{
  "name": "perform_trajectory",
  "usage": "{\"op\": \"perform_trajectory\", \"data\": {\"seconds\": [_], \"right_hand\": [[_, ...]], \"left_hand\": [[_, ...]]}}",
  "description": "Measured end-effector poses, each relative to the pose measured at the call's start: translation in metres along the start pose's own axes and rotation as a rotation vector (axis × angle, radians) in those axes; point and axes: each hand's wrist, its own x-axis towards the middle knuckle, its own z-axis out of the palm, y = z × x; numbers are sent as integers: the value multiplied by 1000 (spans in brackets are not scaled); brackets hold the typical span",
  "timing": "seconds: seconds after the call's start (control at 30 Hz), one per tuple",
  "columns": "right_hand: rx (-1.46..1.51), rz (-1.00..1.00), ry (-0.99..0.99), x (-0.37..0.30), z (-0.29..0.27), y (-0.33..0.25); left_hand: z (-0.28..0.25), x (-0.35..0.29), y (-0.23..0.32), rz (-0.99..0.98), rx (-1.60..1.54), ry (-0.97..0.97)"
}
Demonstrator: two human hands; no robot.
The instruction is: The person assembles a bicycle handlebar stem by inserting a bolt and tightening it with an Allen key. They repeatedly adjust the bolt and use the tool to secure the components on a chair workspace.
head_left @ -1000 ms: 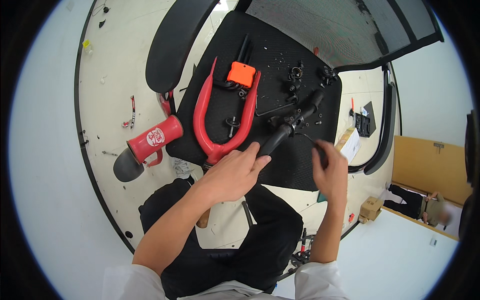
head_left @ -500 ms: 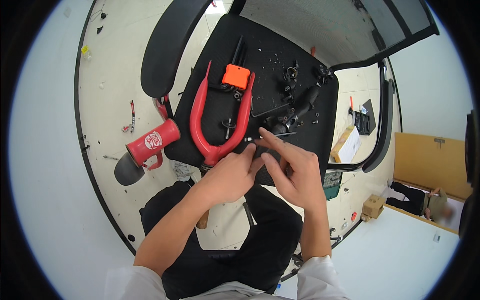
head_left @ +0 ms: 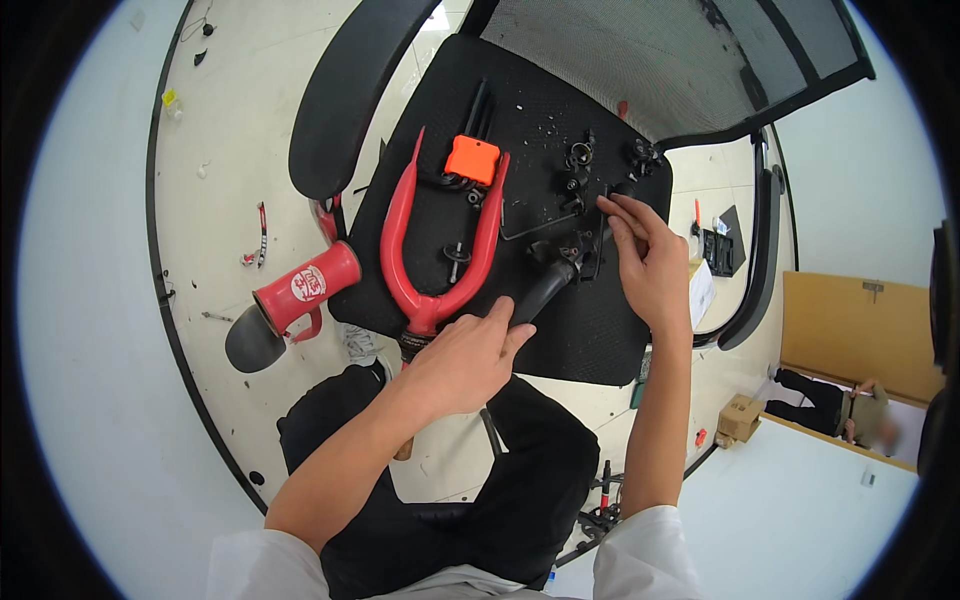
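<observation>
Several black keys [head_left: 481, 112] sit in the orange holder [head_left: 472, 159]. From here, left hand [head_left: 462, 365] clamps the black tube [head_left: 545, 292]'s near end; right hand [head_left: 650, 260] fingertips pinch hex key [head_left: 599, 255] beside tube.

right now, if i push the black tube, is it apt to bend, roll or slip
Probably stiff, as the tube looks straight where it leaves the left hand. Likely reluctant to roll, with fittings jutting from it. Perhaps slippery, given its smooth-looking surface.

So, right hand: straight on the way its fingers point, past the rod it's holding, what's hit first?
Probably the cluster of small black parts, up and left of the right hand. Depth is unclear; it might pass above them.
</observation>
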Motion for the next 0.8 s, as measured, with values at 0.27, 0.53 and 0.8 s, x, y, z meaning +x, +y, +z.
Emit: {"op": "perform_trajectory", "data": {"seconds": [0.27, 0.53, 0.8], "right_hand": [[-186, -87, 55, -13, -3, 26], [-262, -156, 181, -98, 6, 27], [175, -205, 144, -127, 39, -29]], "left_hand": [[-4, -1, 6, -53, -59, 14], [6, 2, 1, -16, -111, 154], [8, 7, -6, 30, -141, 234]]}}
